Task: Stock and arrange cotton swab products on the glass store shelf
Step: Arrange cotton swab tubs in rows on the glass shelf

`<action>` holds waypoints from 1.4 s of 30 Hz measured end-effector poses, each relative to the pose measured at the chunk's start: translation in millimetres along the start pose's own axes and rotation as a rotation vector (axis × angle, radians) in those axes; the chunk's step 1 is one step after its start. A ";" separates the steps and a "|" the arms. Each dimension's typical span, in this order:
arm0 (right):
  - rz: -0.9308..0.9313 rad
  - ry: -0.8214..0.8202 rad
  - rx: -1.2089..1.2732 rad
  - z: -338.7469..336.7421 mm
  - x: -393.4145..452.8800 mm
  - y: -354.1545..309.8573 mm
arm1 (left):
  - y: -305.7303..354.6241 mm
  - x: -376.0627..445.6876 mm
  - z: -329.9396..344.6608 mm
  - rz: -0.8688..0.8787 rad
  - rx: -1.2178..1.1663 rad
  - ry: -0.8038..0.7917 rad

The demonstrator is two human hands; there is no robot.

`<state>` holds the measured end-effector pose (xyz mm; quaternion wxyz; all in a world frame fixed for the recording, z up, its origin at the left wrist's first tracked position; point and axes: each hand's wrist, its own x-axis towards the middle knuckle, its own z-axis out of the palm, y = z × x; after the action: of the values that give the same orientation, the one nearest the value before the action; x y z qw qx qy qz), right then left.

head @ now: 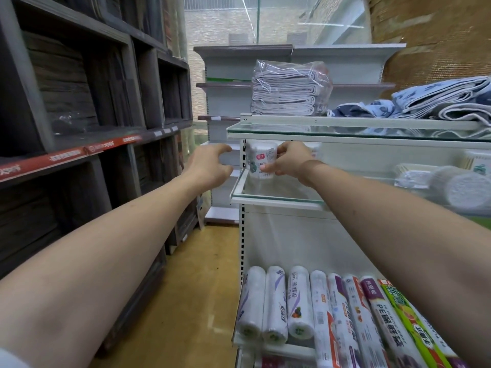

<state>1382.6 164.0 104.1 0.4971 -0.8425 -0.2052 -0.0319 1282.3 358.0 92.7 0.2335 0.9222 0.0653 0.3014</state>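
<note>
Head view shows both arms stretched forward toward the left end of a glass shelf (276, 199). The right hand (289, 162) grips a cotton swab tub (261, 160), a round container with a printed label, with the fingers curled round its right side and the thumb low on its front. The tub stands upright at the far left corner of the shelf, under the upper glass shelf (345, 132); I cannot tell if its bottom already rests on the glass or is just above it. The left hand (212, 166) is just to the left of the tub, outside the shelf edge, with fingers loosely curved and apart, and it holds nothing.

To the right of the right hand, more swab packs (451, 187) lie on the same shelf, blurred. Below both arms there is a row of plastic bag rolls (300, 304).

The step in hand seems to be placing this tub at the corner. The next move probably calls for setting it flat, turning the label to the front, then letting go carefully, so it does not tip off the open left edge.
</note>
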 end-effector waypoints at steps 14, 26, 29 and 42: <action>-0.005 -0.004 -0.009 10.5 1.3 -6.1 | -8.6 10.8 5.6 0.046 -0.005 -0.065; 0.007 0.030 -0.321 -24.2 -37.6 -18.3 | 20.5 -5.6 -6.8 0.051 0.041 -0.035; -0.016 0.036 -0.399 -44.9 -60.8 -17.2 | 39.5 -22.7 -9.2 0.053 0.020 -0.007; 0.058 0.245 -0.997 -174.4 -149.2 42.0 | 156.5 -85.0 20.4 0.110 0.101 -0.061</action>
<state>1288.3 -48.9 118.9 0.0562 -0.9725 -0.0816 -0.2106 1222.2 189.7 107.1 0.1717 0.9437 0.0224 0.2820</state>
